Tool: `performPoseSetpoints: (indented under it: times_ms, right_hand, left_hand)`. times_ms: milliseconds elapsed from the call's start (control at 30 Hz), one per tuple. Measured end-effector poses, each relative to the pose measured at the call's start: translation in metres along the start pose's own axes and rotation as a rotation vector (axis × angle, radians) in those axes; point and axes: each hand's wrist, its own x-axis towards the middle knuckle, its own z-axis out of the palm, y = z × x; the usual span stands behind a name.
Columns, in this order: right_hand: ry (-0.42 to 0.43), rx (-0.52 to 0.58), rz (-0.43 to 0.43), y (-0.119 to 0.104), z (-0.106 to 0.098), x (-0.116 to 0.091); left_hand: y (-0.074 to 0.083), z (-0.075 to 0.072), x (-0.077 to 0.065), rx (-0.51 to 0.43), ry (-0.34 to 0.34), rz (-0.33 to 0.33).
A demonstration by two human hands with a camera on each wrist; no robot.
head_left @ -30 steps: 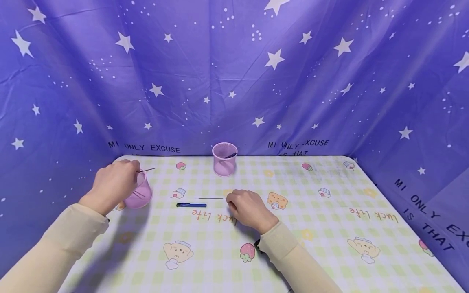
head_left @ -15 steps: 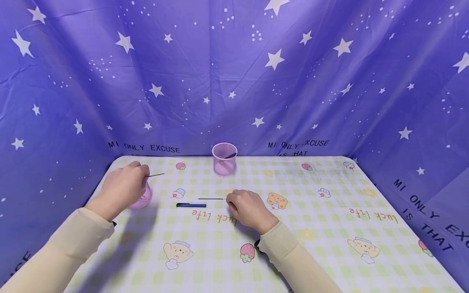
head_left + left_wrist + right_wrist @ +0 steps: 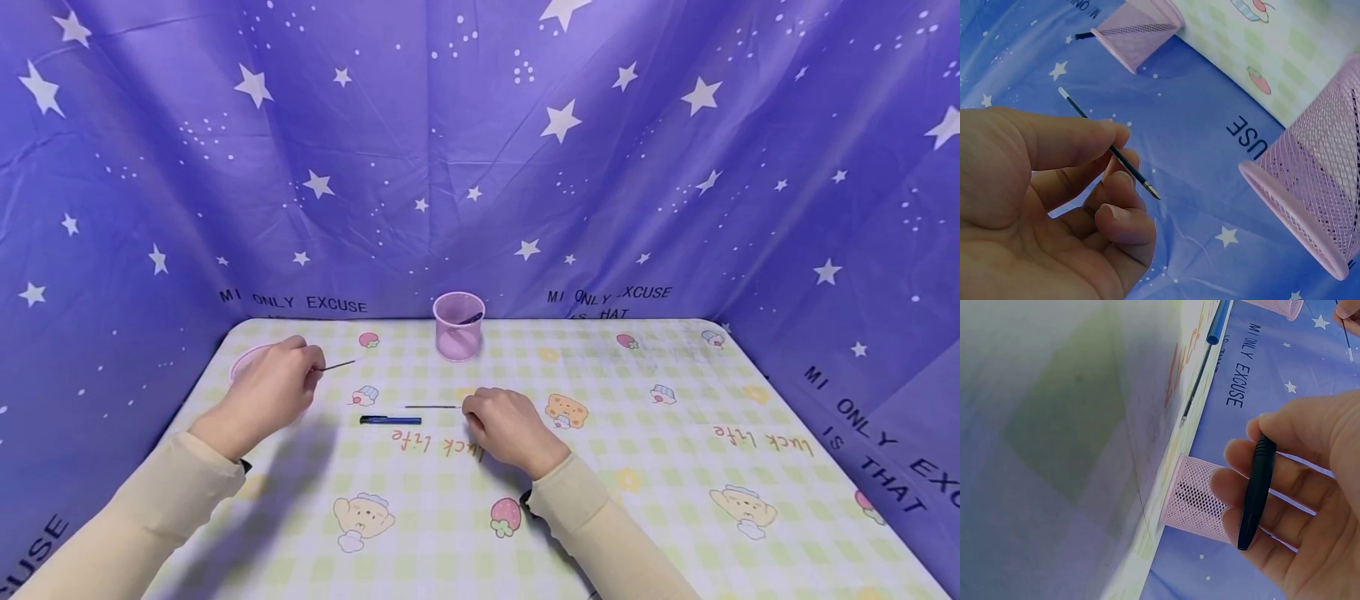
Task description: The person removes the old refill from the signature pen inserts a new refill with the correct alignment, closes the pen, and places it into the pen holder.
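Note:
My left hand [image 3: 266, 387] pinches a thin pen refill [image 3: 1116, 150] between thumb and fingertips, its metal tip pointing away from the palm. Behind and partly hidden by this hand stands a pink mesh pen cup [image 3: 1316, 181]. My right hand [image 3: 517, 429] holds a black pen barrel section [image 3: 1257, 494] between thumb and fingers, low over the table. To its left lie a blue pen barrel [image 3: 392, 420] with a clip and, just beyond it, another refill [image 3: 431, 407].
A second pink mesh cup [image 3: 459, 340] stands at the table's back edge with a dark pen-like piece inside. The checked tablecloth [image 3: 660, 517] covers the table. A purple star-printed curtain [image 3: 480, 150] hangs close behind and at both sides.
My left hand has moved rightward from above the left cup, carrying the refill, and now covers much of that cup. The right hand has stayed in place.

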Motion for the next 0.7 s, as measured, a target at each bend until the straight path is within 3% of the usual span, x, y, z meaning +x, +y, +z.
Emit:
performPoseSetpoints:
  times_ms: [367,700]
  right_hand:
    - [0.008,-0.006,0.0,0.0,0.0,0.0]
    - [0.007,-0.005,0.0,0.0,-0.001,0.0]
  left_hand:
    - [0.007,0.015,0.002,-0.061,-0.023,0.053]
    - [0.015,0.025,0.004,-0.102,-0.035,0.039]
